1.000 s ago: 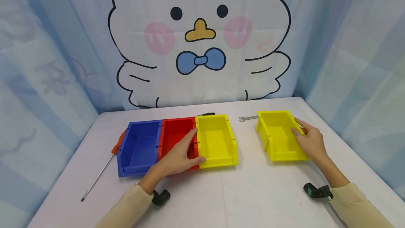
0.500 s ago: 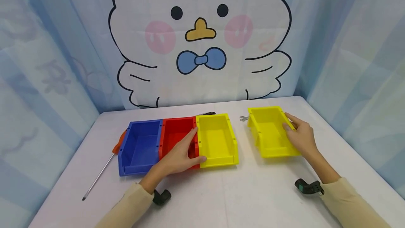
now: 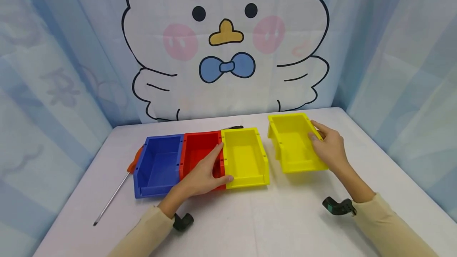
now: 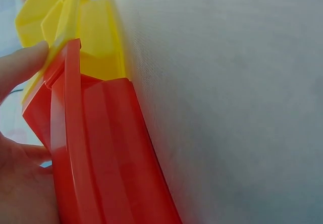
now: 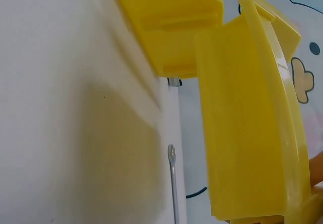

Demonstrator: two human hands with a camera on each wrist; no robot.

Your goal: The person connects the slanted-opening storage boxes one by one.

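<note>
A blue bin (image 3: 160, 165), a red bin (image 3: 196, 150) and a yellow bin (image 3: 244, 158) stand side by side on the table. My left hand (image 3: 200, 177) lies over the red bin, fingers spread and fairly straight along the joint with the yellow one; its thumb (image 4: 30, 65) reaches over the yellow rim. My right hand (image 3: 330, 148) grips a second yellow bin (image 3: 294, 146) by its right wall, thumb inside and fingers outside. That bin hangs tilted above the table, right of the row, its shadow below it. A gap separates the two yellow bins in the head view.
An orange-handled screwdriver (image 3: 114, 195) lies left of the blue bin. Behind the row shows the dark end of a tool (image 3: 235, 127). A wrench (image 5: 173, 183) lies on the table beyond the raised bin, which hides it in the head view. Curtains surround the table (image 3: 285, 217).
My right hand has carried its yellow bin leftward and upward, closer to the row, and it now covers the wrench in the head view. My left hand and the row stay put.
</note>
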